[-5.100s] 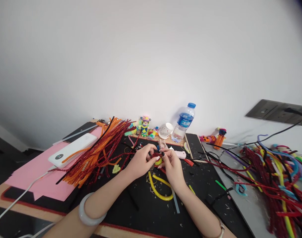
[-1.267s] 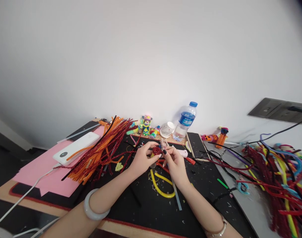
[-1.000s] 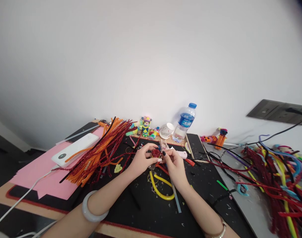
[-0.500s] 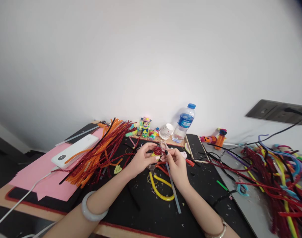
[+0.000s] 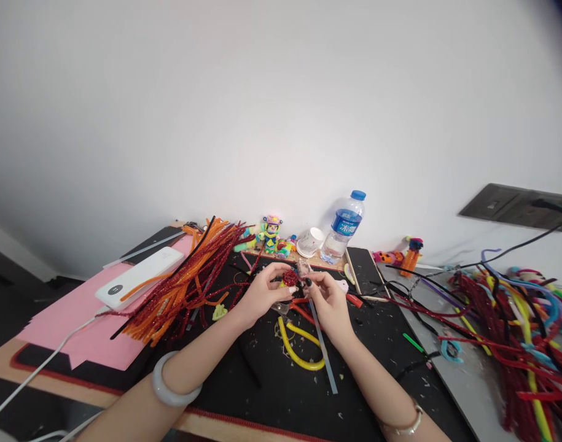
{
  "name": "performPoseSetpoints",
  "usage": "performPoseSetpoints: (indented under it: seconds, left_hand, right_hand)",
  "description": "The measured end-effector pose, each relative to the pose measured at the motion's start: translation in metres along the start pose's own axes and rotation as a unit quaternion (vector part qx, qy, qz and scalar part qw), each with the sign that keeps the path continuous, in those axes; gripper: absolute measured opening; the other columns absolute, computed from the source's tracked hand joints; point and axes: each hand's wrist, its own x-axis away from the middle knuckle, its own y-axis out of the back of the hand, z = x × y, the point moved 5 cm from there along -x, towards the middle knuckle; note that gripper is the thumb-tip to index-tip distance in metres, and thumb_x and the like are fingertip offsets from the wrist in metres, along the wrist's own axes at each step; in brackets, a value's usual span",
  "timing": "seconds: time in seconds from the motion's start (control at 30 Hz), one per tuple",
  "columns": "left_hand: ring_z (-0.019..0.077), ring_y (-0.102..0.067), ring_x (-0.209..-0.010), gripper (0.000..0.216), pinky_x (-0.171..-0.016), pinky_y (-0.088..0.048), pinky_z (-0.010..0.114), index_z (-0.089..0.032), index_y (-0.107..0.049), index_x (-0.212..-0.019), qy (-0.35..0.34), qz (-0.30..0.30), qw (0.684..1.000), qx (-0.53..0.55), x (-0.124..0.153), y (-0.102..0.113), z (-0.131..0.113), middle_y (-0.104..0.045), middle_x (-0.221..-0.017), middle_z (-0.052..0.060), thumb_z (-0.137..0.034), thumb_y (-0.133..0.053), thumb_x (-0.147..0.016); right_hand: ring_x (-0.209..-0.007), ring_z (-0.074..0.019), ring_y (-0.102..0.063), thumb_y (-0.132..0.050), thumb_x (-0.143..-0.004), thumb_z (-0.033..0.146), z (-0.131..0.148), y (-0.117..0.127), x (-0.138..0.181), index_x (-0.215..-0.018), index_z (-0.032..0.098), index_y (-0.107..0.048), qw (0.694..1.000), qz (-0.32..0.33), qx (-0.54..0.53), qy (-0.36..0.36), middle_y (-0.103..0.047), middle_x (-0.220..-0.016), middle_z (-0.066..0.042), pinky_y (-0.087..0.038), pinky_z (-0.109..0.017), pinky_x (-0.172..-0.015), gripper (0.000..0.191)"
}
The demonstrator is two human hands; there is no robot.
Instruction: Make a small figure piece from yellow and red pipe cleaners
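Observation:
My left hand (image 5: 265, 293) is closed on a small red glittery coil with yellow beneath it (image 5: 289, 278), apparently a pipe-cleaner piece, pinched between thumb and fingers. Right beside it, my right hand (image 5: 328, 301) is closed in a pinch, thumb and fingertips together near the coil. What those fingertips grip is too small to make out. Just beyond them shows a pinkish, clear-looking item (image 5: 303, 267). A long translucent strip (image 5: 325, 362) runs from under the right hand toward the front. Below both hands lies a bent yellow pipe cleaner (image 5: 303, 362).
Orange and red pipe cleaners (image 5: 188, 276) lie over a white power bank (image 5: 140, 277) and pink sheets (image 5: 87, 325). A water bottle (image 5: 344, 227), paper cup (image 5: 309, 242) and pipe-cleaner doll (image 5: 270, 234) stand along the wall. More pipe cleaners (image 5: 515, 344) are heaped at right.
My left hand has shifted slightly left with the red coil, which now shows turned a little. The right hand keeps its pinch in nearly the same place.

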Motion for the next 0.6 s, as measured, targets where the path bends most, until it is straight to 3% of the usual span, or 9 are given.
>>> performPoseSetpoints:
  seconds: [0.1,0.17,0.23,0.3,0.43,0.5,0.6]
  left_hand:
    - [0.0196,-0.059,-0.096,0.038,-0.079,-0.054,0.034,-0.021,-0.053,-0.102,0.011,-0.041,0.998,0.048,-0.001,0.007,0.001,-0.048,-0.116,0.006,-0.021,-0.069,-0.068]
    - [0.0196,-0.060,-0.096,0.038,-0.078,-0.054,0.032,-0.021,-0.054,-0.102,0.020,-0.065,0.995,0.075,-0.003,0.013,0.002,-0.049,-0.116,0.006,-0.019,-0.069,-0.068]
    - [0.0193,-0.062,-0.094,0.037,-0.076,-0.054,0.029,-0.021,-0.055,-0.103,0.023,-0.073,0.992,0.101,-0.004,0.016,0.002,-0.051,-0.115,0.006,-0.017,-0.069,-0.068]
    - [0.0189,-0.063,-0.092,0.037,-0.074,-0.054,0.027,-0.021,-0.056,-0.103,0.020,-0.068,0.990,0.122,-0.005,0.017,0.001,-0.054,-0.112,0.006,-0.015,-0.068,-0.069]
    - [0.0194,-0.063,-0.091,0.038,-0.072,-0.054,0.026,-0.020,-0.059,-0.103,0.036,0.003,0.987,0.156,-0.003,0.009,0.000,-0.058,-0.105,0.005,-0.014,-0.070,-0.067]
    - [0.0194,-0.064,-0.088,0.040,-0.070,-0.054,0.027,-0.020,-0.059,-0.103,0.061,0.059,0.983,0.160,0.000,0.002,0.001,-0.060,-0.103,0.005,-0.013,-0.071,-0.066]
    - [0.0185,-0.064,-0.084,0.041,-0.068,-0.053,0.026,-0.019,-0.059,-0.104,0.092,0.118,0.977,0.149,0.005,-0.005,0.003,-0.062,-0.098,0.006,-0.013,-0.072,-0.065]
  right_hand:
    - [-0.079,-0.0197,-0.056,-0.040,-0.084,0.021,-0.002,0.014,-0.007,-0.104,0.019,-0.049,0.988,-0.038,0.142,0.048,-0.058,-0.095,-0.008,-0.047,-0.035,-0.071,0.022]
    - [-0.098,-0.0256,-0.052,-0.040,-0.077,0.011,-0.004,0.023,-0.011,-0.106,0.017,-0.050,0.953,-0.065,0.283,0.085,-0.057,-0.103,-0.011,-0.041,-0.043,-0.085,0.032]
    - [-0.100,-0.0288,-0.050,-0.041,-0.072,0.008,-0.011,0.027,-0.015,-0.105,0.018,-0.052,0.919,-0.055,0.383,0.073,-0.058,-0.101,-0.012,-0.037,-0.048,-0.088,0.036]
    - [-0.100,-0.0293,-0.050,-0.042,-0.070,0.008,-0.014,0.029,-0.017,-0.104,0.019,-0.053,0.907,-0.043,0.413,0.065,-0.059,-0.101,-0.011,-0.034,-0.051,-0.089,0.038]
    - [-0.108,-0.0257,-0.047,-0.042,-0.074,0.009,0.005,0.025,-0.013,-0.111,0.019,-0.050,0.933,-0.031,0.324,0.151,-0.055,-0.113,-0.010,-0.032,-0.045,-0.096,0.039]
    - [-0.110,-0.0229,-0.047,-0.041,-0.082,0.014,0.015,0.017,-0.008,-0.113,0.020,-0.048,0.955,0.030,0.235,0.179,-0.054,-0.116,-0.009,-0.035,-0.039,-0.095,0.033]
    - [-0.099,-0.0206,-0.052,-0.038,-0.089,0.023,0.018,0.003,-0.003,-0.105,0.021,-0.054,0.969,0.114,0.158,0.150,-0.059,-0.103,-0.007,-0.040,-0.035,-0.088,0.022]
